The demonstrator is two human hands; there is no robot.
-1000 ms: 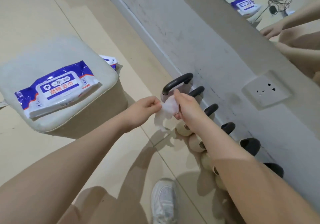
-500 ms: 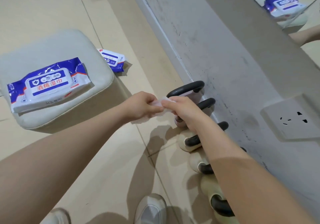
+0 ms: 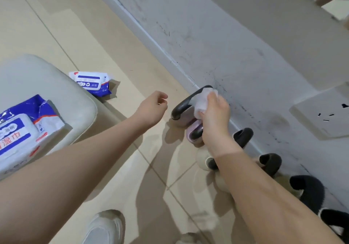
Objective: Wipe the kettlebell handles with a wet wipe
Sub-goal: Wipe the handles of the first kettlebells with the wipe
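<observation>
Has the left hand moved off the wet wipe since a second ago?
Yes. The left hand has let go and drawn back from the first kettlebell handle, toward the stool.

Beside the scuffed grey wall (image 3: 217, 42): a white crumpled wet wipe (image 3: 203, 101) on a black curved kettlebell handle (image 3: 184, 103), pale pink kettlebell body (image 3: 191, 130), blue-and-white plastic wipe packs (image 3: 91, 82), beige tiled floor (image 3: 117, 168).

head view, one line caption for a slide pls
Right hand presses a wet wipe onto the first kettlebell handle; left hand hovers empty.
</observation>
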